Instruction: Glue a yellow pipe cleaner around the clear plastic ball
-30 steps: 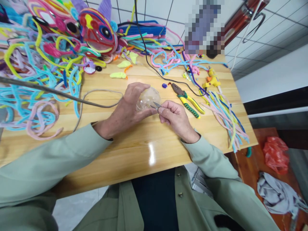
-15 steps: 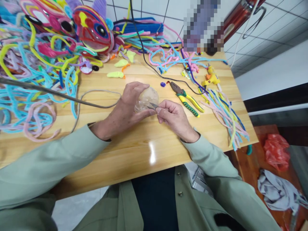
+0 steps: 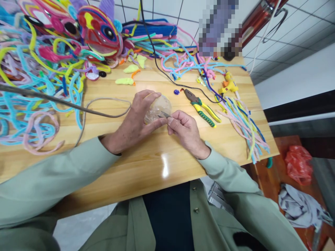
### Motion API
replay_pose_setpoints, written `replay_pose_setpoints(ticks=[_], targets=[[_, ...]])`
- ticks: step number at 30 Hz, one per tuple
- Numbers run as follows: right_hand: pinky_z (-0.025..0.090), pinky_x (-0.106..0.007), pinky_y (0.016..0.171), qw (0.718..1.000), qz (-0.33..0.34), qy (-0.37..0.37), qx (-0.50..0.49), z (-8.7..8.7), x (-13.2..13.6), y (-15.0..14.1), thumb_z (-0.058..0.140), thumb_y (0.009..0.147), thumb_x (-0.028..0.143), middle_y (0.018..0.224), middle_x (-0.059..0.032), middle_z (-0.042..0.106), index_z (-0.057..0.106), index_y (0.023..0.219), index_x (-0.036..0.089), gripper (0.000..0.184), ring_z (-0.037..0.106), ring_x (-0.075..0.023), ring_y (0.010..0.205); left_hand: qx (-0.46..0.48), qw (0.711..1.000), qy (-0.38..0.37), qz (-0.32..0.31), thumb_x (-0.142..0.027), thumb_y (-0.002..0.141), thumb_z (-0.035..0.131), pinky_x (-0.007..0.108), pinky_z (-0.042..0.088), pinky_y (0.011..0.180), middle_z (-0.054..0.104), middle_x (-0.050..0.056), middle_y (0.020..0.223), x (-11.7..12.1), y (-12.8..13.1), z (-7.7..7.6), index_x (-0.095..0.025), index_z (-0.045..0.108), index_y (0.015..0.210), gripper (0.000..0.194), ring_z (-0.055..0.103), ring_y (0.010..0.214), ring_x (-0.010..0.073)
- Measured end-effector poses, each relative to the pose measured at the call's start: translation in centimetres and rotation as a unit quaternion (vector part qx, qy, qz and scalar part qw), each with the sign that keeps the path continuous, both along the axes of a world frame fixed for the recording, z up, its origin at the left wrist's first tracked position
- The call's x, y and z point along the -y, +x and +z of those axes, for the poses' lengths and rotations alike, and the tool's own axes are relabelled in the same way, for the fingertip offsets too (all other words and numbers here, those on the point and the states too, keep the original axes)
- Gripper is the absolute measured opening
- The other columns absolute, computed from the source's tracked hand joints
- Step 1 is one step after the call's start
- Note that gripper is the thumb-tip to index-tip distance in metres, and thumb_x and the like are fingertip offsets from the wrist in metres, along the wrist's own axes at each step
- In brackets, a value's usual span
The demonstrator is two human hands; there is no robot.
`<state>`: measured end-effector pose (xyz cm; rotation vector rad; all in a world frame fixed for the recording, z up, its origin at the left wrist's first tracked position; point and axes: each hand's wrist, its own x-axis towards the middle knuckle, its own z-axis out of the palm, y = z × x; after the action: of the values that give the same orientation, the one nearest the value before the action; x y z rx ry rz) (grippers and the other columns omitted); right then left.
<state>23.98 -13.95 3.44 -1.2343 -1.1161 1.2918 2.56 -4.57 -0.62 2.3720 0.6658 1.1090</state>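
My left hand (image 3: pixel 138 116) is wrapped round the left side of a clear plastic ball (image 3: pixel 162 104), fingers over its top and thumb along its lower edge. Close against it, my right hand (image 3: pixel 184 130) pinches a small pair of scissors (image 3: pixel 165 114). Two dark pointed blades show, slightly apart, at the near side of the ball; their handles are hidden in my fingers. Whether the tips have gone through the plastic I cannot tell. To the right lie pliers (image 3: pixel 202 108) with yellow and green grips. A small dark-blue coil (image 3: pixel 176 92) sits beyond the ball.
Heaped pipe cleaners (image 3: pixel 39 90) cover the table's left, below decorated fish-like figures (image 3: pixel 99 31). A yellow glue gun (image 3: pixel 229 83) and a pipe-cleaner bundle (image 3: pixel 246 129) lie right. A black cable (image 3: pixel 167 77) crosses behind the ball. Yellow fuzzy pieces (image 3: pixel 125 81) lie at the back.
The scissor blades have shifted slightly against the ball, and my right hand has tilted a little. My left hand keeps its hold. The whole view has moved slightly.
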Motion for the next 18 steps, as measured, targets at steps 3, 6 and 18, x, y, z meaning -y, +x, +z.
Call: replay_pose_setpoints(ticks=[3,6,18], targets=[[0.049,-0.032,0.071,1.000,-0.010,-0.002,-0.004,-0.2,0.1,-0.3,0.086,0.100,0.069,0.067,0.0066,0.066,0.063,0.088,0.026,0.050,0.052,-0.0119,0.062,-0.005,1.000,-0.003,0.004,-0.070,0.117,0.070,0.064,0.049,0.141,0.061,0.016,0.170,0.1,0.0,-0.1,-0.035,0.045,0.178,0.075,0.058,0.162,0.0397],[0.048,-0.033,0.070,1.000,-0.018,-0.007,-0.009,-0.4,0.2,-0.5,0.086,0.100,0.070,0.066,0.0067,0.066,0.064,0.088,0.026,0.050,0.051,-0.0124,0.062,0.005,1.000,-0.006,0.011,-0.070,0.117,0.070,0.064,0.048,0.142,0.060,0.016,0.169,0.2,0.1,-0.4,-0.035,0.045,0.178,0.074,0.058,0.162,0.0399],[0.046,-0.033,0.070,0.999,-0.047,-0.007,-0.016,-0.1,0.6,-1.2,0.087,0.101,0.065,0.066,0.0072,0.066,0.065,0.089,0.026,0.046,0.051,-0.0128,0.062,0.011,0.999,0.018,0.025,-0.073,0.121,0.060,0.061,0.051,0.140,0.060,0.017,0.168,0.4,0.5,-0.8,-0.034,0.042,0.179,0.072,0.059,0.162,0.0372]])
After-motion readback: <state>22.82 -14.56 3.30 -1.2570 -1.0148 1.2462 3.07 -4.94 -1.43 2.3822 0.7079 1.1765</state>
